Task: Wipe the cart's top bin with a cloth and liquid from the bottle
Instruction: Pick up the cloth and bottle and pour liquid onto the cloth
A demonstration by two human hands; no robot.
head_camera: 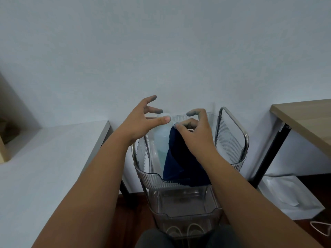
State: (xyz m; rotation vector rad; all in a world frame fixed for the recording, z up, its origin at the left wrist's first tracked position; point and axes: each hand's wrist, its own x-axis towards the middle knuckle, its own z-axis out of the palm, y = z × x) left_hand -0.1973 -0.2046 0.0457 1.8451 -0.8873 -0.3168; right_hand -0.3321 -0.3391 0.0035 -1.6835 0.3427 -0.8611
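The cart's clear ribbed top bin (148, 176) stands against the wall, below and ahead of me. Inside it a translucent bottle (161, 138) with pale liquid stands upright at the back left. A dark blue cloth (180, 161) lies draped in the bin beside the bottle and over its front rim. My left hand (141, 122) hovers over the bottle's cap with fingers spread, holding nothing. My right hand (195, 133) is above the cloth, and its thumb and fingertips touch the cloth's top edge. Whether it grips the cloth is unclear.
A white table (53, 158) is on the left, close to the cart. A wooden desk (304, 122) with a black leg is on the right. A clear lower bin (186, 208) sits under the top one. A metal handle frame (232, 133) rises at the cart's right. A white bag (290, 196) lies on the floor.
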